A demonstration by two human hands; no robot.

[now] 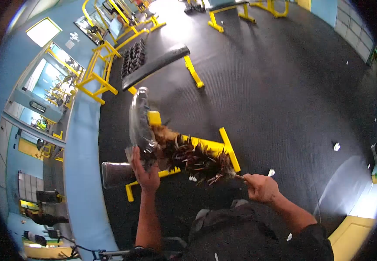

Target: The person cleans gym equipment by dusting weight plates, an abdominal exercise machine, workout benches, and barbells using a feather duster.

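My right hand (pixel 261 187) grips the handle of a brown feather duster (pixel 192 157), whose feathers spread out to the left over a yellow bench frame (pixel 227 145). My left hand (pixel 145 174) holds a clear plastic sleeve (pixel 139 122) that stands upright; the duster's tip sits at its lower end. Both hands are low in the head view, the sleeve rising above the left one.
A black padded bench (pixel 156 66) on a yellow frame stands further off. A dumbbell rack (pixel 134 58) lines the blue mirrored wall (pixel 45 87) at left. Black rubber floor (pixel 284 87) spreads to the right, with small white scraps (pixel 336 147) on it.
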